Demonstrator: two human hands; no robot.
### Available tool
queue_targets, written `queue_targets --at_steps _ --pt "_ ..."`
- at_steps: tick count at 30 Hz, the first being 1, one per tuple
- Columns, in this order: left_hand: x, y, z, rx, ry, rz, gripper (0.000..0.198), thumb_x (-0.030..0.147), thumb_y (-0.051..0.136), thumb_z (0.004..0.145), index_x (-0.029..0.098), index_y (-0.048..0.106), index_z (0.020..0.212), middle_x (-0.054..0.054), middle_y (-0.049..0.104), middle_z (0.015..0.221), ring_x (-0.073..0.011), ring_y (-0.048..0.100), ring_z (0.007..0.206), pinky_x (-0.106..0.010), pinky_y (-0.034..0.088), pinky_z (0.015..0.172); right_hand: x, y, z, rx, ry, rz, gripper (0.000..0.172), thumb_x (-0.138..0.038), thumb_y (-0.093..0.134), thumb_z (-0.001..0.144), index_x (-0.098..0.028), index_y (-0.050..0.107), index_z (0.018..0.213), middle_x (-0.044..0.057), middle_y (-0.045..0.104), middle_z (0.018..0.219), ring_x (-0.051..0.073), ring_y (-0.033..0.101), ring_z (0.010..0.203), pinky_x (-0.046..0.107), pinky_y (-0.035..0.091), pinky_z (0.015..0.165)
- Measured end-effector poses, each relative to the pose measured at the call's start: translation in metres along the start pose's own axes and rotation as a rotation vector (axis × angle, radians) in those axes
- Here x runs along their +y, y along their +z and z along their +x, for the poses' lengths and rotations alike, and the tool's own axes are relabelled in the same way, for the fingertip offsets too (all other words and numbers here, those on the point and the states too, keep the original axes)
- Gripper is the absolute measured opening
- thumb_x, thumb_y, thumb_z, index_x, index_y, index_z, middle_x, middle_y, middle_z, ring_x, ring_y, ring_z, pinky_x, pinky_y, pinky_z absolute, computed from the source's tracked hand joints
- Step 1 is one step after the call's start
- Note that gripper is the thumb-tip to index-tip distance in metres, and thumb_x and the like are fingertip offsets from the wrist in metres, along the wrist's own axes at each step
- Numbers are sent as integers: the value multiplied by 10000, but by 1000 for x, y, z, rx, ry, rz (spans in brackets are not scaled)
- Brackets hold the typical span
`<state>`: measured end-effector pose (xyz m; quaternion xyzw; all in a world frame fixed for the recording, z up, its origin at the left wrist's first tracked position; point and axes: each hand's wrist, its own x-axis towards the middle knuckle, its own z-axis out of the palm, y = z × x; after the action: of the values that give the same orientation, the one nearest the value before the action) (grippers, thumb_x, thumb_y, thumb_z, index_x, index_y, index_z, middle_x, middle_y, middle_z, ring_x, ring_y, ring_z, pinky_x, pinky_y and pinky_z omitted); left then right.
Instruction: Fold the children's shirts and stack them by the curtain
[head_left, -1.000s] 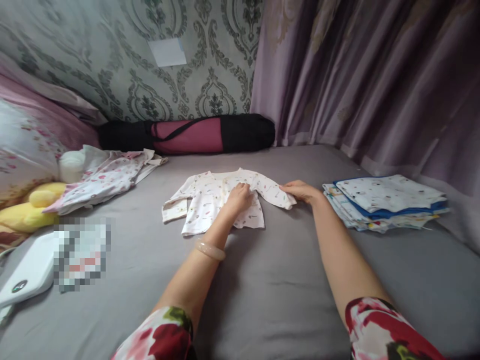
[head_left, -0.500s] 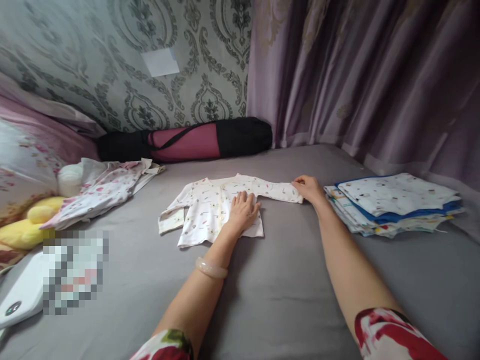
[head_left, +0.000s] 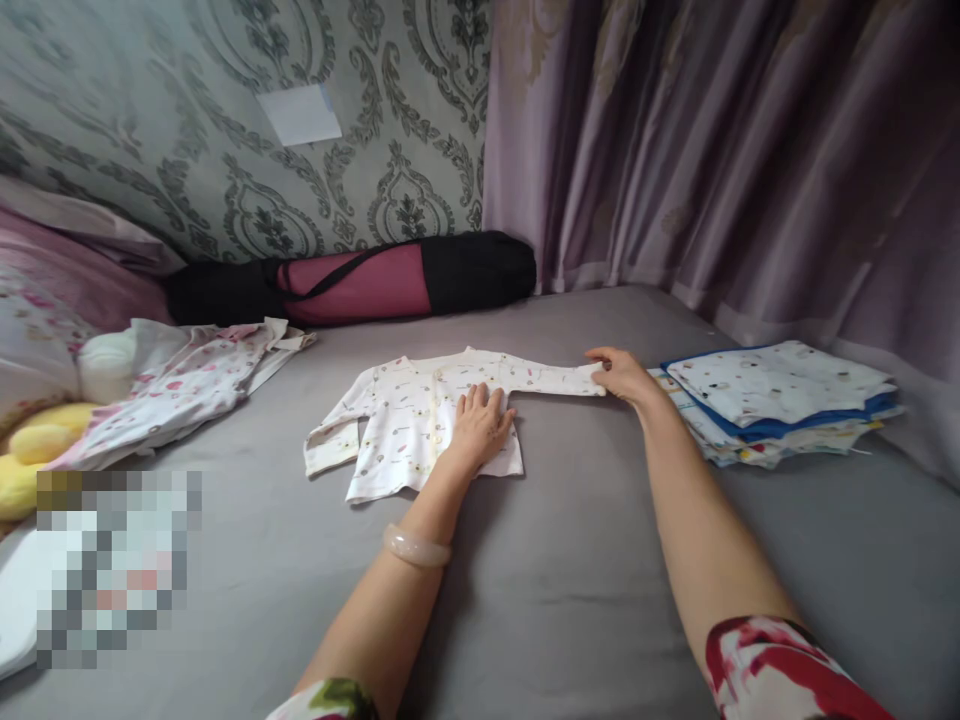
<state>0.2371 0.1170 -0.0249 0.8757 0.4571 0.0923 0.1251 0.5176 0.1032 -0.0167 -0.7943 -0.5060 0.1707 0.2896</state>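
Note:
A small white baby shirt point(head_left: 409, 415) with a coloured print lies spread on the grey bed sheet point(head_left: 540, 560). My left hand point(head_left: 478, 425) rests flat on the shirt's right half, fingers stretched out. My right hand point(head_left: 621, 374) pinches the cuff of the shirt's right sleeve, which is pulled out straight toward the right. The left sleeve lies bent down at the shirt's left side. A pale bangle sits on my left wrist.
A stack of folded printed cloths point(head_left: 780, 398) lies at the right, just beyond my right hand. Crumpled floral clothing point(head_left: 180, 380) and a yellow soft toy point(head_left: 30, 455) lie at the left. A rolled maroon and black mat bag point(head_left: 360, 280) lies against the wall; purple curtains hang at the right.
My right hand has drawn the right sleeve out straight to the right. My left hand has slid down and flattened on the shirt's body.

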Motion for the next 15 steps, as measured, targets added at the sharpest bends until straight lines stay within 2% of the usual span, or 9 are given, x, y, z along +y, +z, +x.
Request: queue_targets --at_steps 3,7,10,13,15 --pt "0 0 0 -1 -5 -9 487 431 343 966 184 384 1384 -162 346 1495 -294 259 1421 -474 201 1150 0 1 0 -53 45 -153 585 -19 519 636 -162 657 1186 90 696 1109 190 642 959 269 475 852" --pt "0 -1 0 -10 2 -24 531 417 345 965 190 332 1445 -166 321 1520 -317 249 1427 -492 207 1147 -9 -1 -8 -116 64 -306 586 3 523 653 -159 656 1200 115 659 1205 217 616 1080 272 454 908" --pt "1 -1 0 -23 15 -14 495 407 334 967 234 369 1429 -135 315 1537 -325 245 1429 -521 212 1140 -17 -2 -16 -81 57 -473 505 -10 499 725 -152 665 1181 168 621 1237 277 578 1136 353 447 927" --pt "1 1 1 -22 20 -15 493 408 331 965 243 377 1427 -117 319 1541 -333 242 1429 -540 214 1136 -32 8 -22 24 -39 -566 466 -27 411 817 -129 631 1215 205 597 1245 310 535 1178 418 426 946" --pt "1 2 1 -17 29 -19 495 411 325 965 251 377 1430 -106 330 1538 -338 239 1429 -551 212 1136 -49 22 -24 22 -176 -517 469 -69 349 883 -137 570 1291 180 563 1315 275 491 1242 398 392 1000"
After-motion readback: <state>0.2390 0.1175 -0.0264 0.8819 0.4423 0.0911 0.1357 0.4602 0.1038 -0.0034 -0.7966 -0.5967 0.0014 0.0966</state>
